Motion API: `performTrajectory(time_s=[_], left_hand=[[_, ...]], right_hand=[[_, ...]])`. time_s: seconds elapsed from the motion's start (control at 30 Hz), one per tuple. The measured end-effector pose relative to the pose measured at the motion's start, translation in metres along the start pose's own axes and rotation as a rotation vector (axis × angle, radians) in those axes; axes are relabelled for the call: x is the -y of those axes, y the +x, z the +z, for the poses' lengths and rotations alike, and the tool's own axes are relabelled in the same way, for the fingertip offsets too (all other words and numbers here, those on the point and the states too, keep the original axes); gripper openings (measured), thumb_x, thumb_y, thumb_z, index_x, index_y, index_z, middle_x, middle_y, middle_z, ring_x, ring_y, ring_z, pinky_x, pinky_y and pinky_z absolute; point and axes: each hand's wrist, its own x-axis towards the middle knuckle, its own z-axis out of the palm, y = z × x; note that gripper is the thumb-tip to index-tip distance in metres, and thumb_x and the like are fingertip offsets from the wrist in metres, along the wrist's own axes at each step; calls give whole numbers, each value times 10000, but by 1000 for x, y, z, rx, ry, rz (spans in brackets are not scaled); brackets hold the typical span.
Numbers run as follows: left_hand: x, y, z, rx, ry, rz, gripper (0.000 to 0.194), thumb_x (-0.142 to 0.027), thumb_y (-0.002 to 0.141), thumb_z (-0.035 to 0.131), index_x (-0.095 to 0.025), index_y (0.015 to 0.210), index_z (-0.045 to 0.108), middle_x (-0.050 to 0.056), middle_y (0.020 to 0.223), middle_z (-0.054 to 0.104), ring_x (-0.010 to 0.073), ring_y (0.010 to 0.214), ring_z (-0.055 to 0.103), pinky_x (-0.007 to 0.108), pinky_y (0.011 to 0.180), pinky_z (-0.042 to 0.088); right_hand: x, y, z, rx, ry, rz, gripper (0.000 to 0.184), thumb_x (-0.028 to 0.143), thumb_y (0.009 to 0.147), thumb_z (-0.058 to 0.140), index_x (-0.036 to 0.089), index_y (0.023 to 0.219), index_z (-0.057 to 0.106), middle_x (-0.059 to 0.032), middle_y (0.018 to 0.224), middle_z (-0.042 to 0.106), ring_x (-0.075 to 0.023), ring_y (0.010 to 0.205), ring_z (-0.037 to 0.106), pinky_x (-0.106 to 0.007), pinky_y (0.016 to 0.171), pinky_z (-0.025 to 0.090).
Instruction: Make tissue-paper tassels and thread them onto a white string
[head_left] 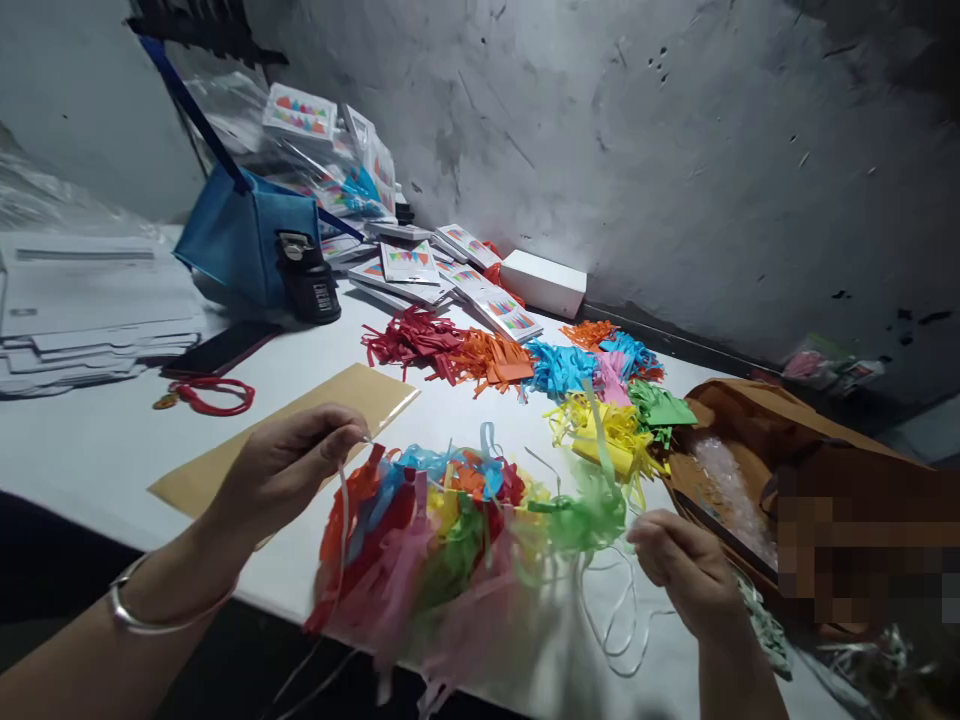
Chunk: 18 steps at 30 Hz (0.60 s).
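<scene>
My left hand (292, 462) is closed in a pinch on a thin white ribbon (343, 520), held up over the table's front. A garland of coloured paper tassels (450, 530) hangs along that ribbon between my hands, blurred by motion. My right hand (686, 570) is closed on the ribbon's other stretch, next to the green tassel (592, 515). Loose loops of ribbon (622, 620) lie below my right hand. A silver bangle (142, 615) sits on my left wrist.
Loose tassel piles in red (409, 340), orange (495, 362), blue (559, 368), yellow (600, 430) and green (660, 408) lie across the white table (97, 440). A brown envelope (300, 425), blue bag (240, 235), packaged cards (457, 275), white box (544, 283), phone (221, 350) and cardboard box (750, 440) surround them.
</scene>
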Motion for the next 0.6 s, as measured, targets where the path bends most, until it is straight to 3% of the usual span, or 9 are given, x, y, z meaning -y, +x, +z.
performTrajectory(time_s=[0.07, 0.17, 0.27, 0.43, 0.6], left_hand=[[5, 6, 4, -24, -2, -29, 320, -496, 814, 676, -184, 763, 628, -16, 633, 527, 116, 542, 436, 221, 488, 375], [12, 18, 17, -65, -19, -63, 354, -534, 817, 665, -186, 776, 617, -26, 632, 516, 119, 551, 442, 222, 503, 385], [23, 32, 38, 12, -10, -94, 388, -563, 816, 650, -181, 757, 614, -30, 617, 517, 119, 533, 437, 225, 498, 379], [66, 41, 73, 0, 63, -186, 421, -605, 814, 623, -187, 771, 630, 2, 698, 619, 171, 624, 541, 260, 592, 457], [110, 27, 78, 31, 207, -245, 494, -693, 824, 553, -212, 784, 657, 28, 790, 691, 216, 727, 643, 278, 672, 518]], right_hand=[[-1, 3, 0, -13, -106, 52, 344, 514, 870, 658, 184, 786, 706, 12, 602, 492, -95, 516, 387, -222, 470, 282], [-10, 9, 0, -63, -10, 106, 379, 545, 874, 638, 187, 755, 668, 54, 534, 378, -86, 489, 308, -217, 459, 240], [-28, 19, 1, -53, 72, 173, 436, 547, 783, 740, 175, 617, 584, 59, 523, 367, -78, 498, 304, -217, 466, 243], [-74, 42, 13, -272, 168, 220, 451, 634, 879, 586, 188, 814, 613, 109, 515, 233, -63, 456, 184, -193, 430, 149], [-105, 45, 21, -360, 276, 321, 443, 625, 839, 651, 184, 798, 631, 115, 510, 236, -53, 449, 172, -177, 413, 173]])
